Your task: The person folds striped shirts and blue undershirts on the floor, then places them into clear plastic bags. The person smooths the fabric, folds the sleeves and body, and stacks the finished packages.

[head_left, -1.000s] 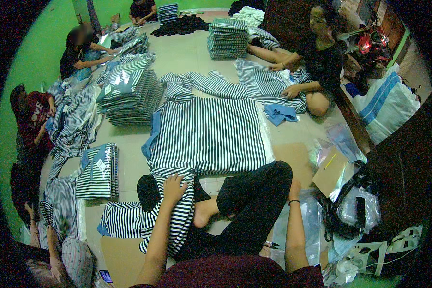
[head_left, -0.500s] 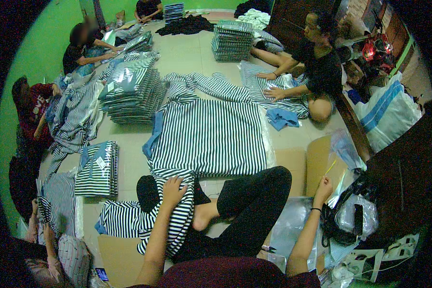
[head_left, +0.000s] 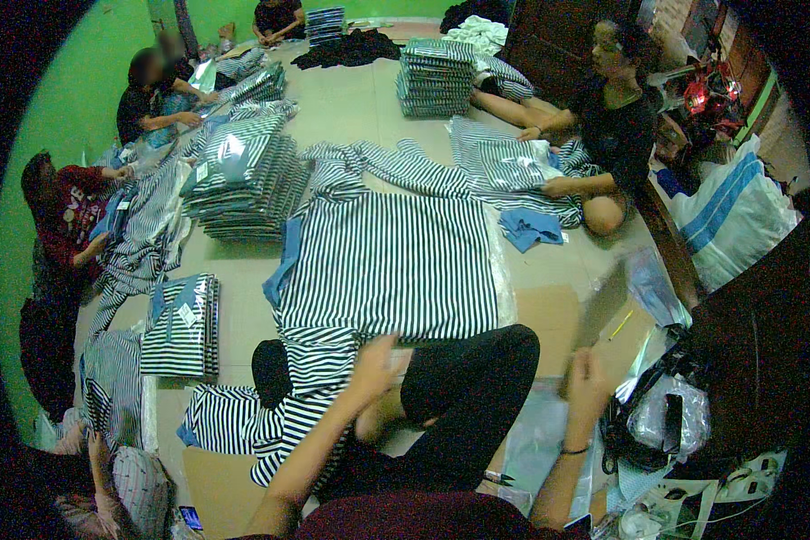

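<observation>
My left hand [head_left: 378,367], smeared by motion, hovers by my knee, just right of a black-and-white striped shirt [head_left: 391,265] with blue trim spread in front of me. Its fingers are too blurred to read. The shirt's near sleeve lies across my left leg. On the right, my right hand [head_left: 588,382] is closed at the lower edge of a blurred brown cardboard sheet [head_left: 594,310], which tilts up from the floor. A thin yellow stick [head_left: 620,326] lies just beyond that hand.
Tall stacks of bagged striped shirts [head_left: 247,193] stand at the left and at the far right. A smaller folded pile [head_left: 180,333] is nearer. Clear plastic bags [head_left: 535,432] lie by my right arm. Several people sit around handling shirts. A white sack [head_left: 724,216] leans at right.
My left hand has left the sleeve and moved right. My right hand has come nearer, and the cardboard has tilted up. The person at right has lifted part of a bagged shirt.
</observation>
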A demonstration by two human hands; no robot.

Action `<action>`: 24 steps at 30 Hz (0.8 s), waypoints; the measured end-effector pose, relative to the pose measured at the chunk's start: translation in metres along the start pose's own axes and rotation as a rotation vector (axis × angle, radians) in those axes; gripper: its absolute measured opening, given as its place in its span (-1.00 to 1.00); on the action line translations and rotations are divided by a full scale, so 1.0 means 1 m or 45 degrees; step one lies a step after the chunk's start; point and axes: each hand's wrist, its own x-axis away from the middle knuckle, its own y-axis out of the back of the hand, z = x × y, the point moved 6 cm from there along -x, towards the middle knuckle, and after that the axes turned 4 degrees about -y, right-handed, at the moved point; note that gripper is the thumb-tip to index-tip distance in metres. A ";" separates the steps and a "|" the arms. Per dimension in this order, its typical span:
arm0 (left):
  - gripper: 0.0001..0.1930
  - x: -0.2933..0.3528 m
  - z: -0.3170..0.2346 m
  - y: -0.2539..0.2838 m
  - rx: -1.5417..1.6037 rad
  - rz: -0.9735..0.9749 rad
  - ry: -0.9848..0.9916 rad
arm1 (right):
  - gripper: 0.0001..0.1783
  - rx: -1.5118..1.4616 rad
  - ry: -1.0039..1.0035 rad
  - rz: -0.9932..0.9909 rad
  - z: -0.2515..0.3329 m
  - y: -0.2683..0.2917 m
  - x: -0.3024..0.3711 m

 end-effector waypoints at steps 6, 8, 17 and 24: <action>-0.51 -0.004 -0.057 -0.097 1.099 0.224 0.287 | -0.83 0.006 0.349 0.766 0.090 -0.075 0.098; -0.56 0.001 -0.044 -0.096 0.935 0.125 0.345 | -0.75 -0.075 0.412 0.862 0.094 -0.080 0.108; -0.50 -0.015 -0.001 -0.025 1.007 -0.005 0.438 | -0.18 0.068 0.961 1.141 0.087 -0.093 0.111; -0.48 -0.062 0.041 0.056 1.161 -0.322 0.272 | -0.22 0.123 1.283 0.880 0.146 -0.174 0.085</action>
